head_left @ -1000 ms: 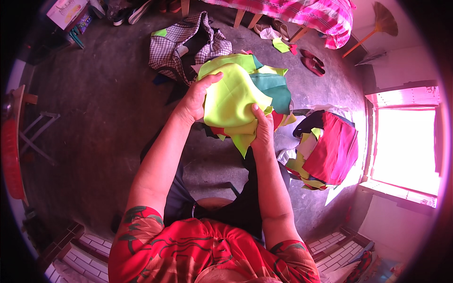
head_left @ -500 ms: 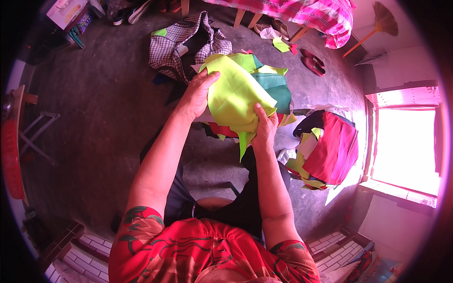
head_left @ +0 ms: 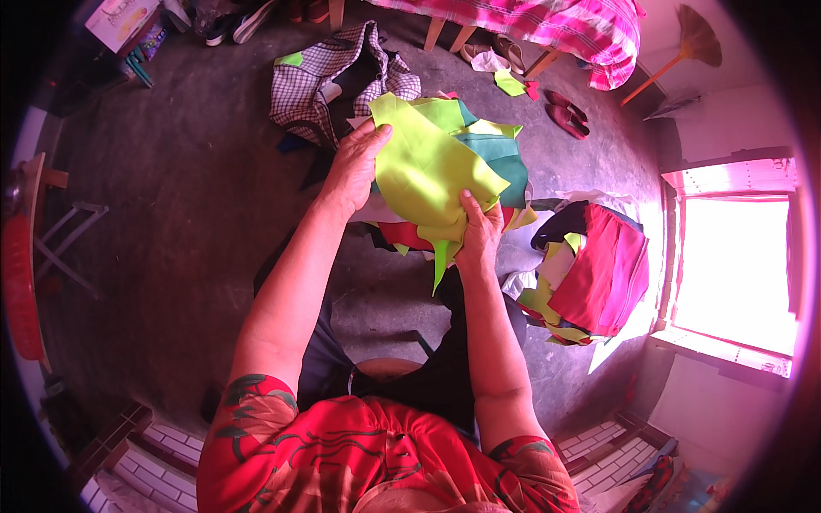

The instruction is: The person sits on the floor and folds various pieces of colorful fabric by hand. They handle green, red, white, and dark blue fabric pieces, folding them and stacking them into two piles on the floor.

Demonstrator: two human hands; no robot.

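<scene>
- Your right hand (head_left: 479, 235) pinches the near edge of the lime cloth (head_left: 428, 171), grip closed on it.
- Your left hand (head_left: 355, 167) clasps the cloth's left edge, thumb on top.
- The cloth lies atop a stack of coloured cloths (head_left: 496, 158), held above the floor (head_left: 171, 214).
- Right of you sits a red pile (head_left: 599, 269).
- Beyond lies a checked bag (head_left: 316, 81).

I see a lime-green cloth piece (head_left: 428, 175), limp and creased, lying on top of a heap of fabric scraps (head_left: 487, 158) in teal, green and red. A narrow green tail hangs off it toward 6 o'clock.
</scene>
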